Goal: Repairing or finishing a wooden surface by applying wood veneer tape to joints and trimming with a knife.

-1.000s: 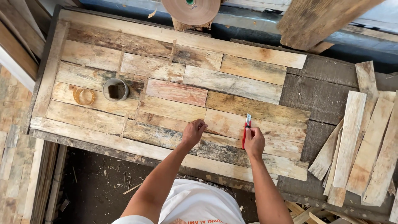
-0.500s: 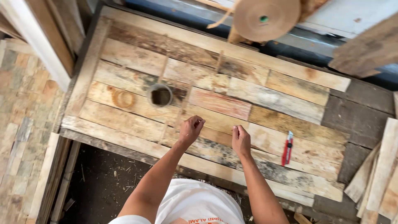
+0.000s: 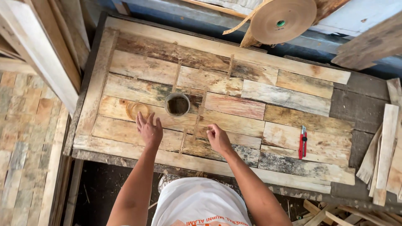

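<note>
Patchwork wood panel (image 3: 268, 98) flat on the bench, left hand (image 3: 148, 130) spread open on its planks beside a round tin (image 3: 177, 104), right hand (image 3: 217, 138) loosely curled, fingertips touching boards, red cutter (image 3: 302, 142) apart.

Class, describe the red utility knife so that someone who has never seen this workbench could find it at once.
Start at the large panel of patchwork wooden planks that covers the bench. Go to its right end, well beyond the right hand. There lies the red utility knife, alone on a pale plank, the only bright red thing among bare wood.
</note>
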